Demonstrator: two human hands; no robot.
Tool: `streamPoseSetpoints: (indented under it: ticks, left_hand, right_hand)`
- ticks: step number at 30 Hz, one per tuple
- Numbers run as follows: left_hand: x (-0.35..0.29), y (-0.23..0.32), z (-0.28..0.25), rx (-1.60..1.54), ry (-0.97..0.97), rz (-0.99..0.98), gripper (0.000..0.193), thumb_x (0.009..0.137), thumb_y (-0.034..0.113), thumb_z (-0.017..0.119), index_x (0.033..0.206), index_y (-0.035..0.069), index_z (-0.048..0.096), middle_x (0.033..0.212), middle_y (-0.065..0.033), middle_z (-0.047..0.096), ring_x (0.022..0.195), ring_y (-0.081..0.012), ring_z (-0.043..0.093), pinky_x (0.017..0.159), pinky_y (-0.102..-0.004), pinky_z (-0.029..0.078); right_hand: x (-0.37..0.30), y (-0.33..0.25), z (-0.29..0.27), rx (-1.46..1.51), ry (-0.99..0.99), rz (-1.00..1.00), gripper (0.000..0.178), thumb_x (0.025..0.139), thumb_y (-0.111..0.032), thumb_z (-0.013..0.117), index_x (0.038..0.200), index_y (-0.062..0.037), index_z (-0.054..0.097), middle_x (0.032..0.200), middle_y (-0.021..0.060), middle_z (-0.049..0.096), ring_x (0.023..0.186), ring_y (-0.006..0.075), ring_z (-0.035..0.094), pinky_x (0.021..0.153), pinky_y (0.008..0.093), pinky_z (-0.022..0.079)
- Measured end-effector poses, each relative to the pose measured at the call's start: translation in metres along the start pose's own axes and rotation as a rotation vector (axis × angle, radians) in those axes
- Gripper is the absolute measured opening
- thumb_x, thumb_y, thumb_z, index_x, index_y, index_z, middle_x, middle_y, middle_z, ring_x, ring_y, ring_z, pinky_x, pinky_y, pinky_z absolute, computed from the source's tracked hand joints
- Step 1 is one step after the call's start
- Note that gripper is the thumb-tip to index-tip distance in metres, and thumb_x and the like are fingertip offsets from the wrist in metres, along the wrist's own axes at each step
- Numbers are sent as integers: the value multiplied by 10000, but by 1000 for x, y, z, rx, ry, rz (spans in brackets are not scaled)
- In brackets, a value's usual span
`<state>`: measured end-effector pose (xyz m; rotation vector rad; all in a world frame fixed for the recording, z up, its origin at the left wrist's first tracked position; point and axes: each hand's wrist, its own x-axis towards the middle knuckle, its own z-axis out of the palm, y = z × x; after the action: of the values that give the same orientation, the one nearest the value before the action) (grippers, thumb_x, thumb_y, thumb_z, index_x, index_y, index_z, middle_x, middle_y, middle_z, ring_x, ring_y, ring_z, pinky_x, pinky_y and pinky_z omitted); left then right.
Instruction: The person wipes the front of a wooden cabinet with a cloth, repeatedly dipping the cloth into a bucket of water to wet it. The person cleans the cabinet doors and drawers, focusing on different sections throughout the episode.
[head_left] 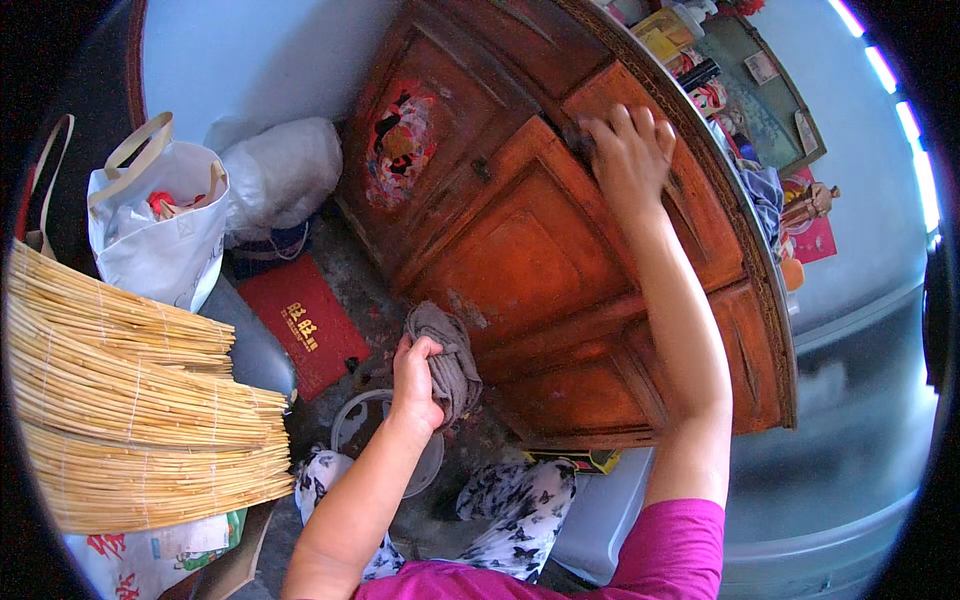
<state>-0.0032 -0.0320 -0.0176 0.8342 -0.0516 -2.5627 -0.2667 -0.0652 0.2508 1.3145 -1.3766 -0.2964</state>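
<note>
My left hand (412,385) is closed around a folded grey-brown cloth (452,365), held out in front of the wooden cabinet's lower part. With my arm stretched up and forward, my right hand (628,150) is at the upper front of the reddish-brown cabinet (530,235), by the drawer band below its top edge. Its fingers are curled, with a small dark thing at their tips that I cannot make out. A panelled door lies below that hand. On the cabinet's darker left door is a worn, colourful sticker (402,143).
A round plastic tub (350,425) stands on the floor between my knees. Bundled straw-coloured reed matting (140,390) fills the left side. Behind it are a white tote bag (165,230), a plastic-wrapped bundle (283,175) and a red bag (303,325). Assorted items crowd the cabinet top.
</note>
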Motion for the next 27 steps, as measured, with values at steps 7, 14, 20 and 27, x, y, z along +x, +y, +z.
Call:
streamPoseSetpoints:
  ticks: [7, 14, 20, 27]
  left_hand:
    - [3, 2, -4, -6, 2, 43, 297, 827, 70, 551, 1118, 98, 605, 1021, -65, 643, 929, -246, 652, 849, -412, 565]
    - [-2, 8, 3, 2, -16, 17, 315, 832, 59, 544, 1140, 98, 595, 1076, -57, 642, 961, -242, 649, 878, -392, 564]
    - [-3, 15, -2, -28, -13, 54, 367, 820, 37, 540, 1180, 90, 591, 1095, -65, 644, 959, -246, 655, 863, -400, 574]
    - [-7, 16, 2, -8, -9, 84, 274, 816, 104, 558, 1082, 106, 623, 1032, -72, 677, 959, -270, 674, 888, -440, 566]
  right_hand:
    - [23, -14, 20, -33, 29, -55, 270, 789, -152, 724, 1007, -303, 773, 1027, -46, 611, 1057, 205, 563, 929, 400, 378]
    - [52, 28, 10, -130, 131, 102, 310, 765, -148, 765, 1026, -315, 759, 991, -42, 637, 1000, 211, 597, 862, 405, 398]
    - [13, -26, 26, -76, -40, -54, 161, 873, -214, 664, 977, -280, 767, 985, -36, 623, 1051, 213, 576, 888, 408, 405]
    - [69, 37, 6, -144, 43, 55, 221, 825, -181, 739, 1015, -292, 751, 1004, -31, 675, 1012, 221, 637, 869, 419, 441]
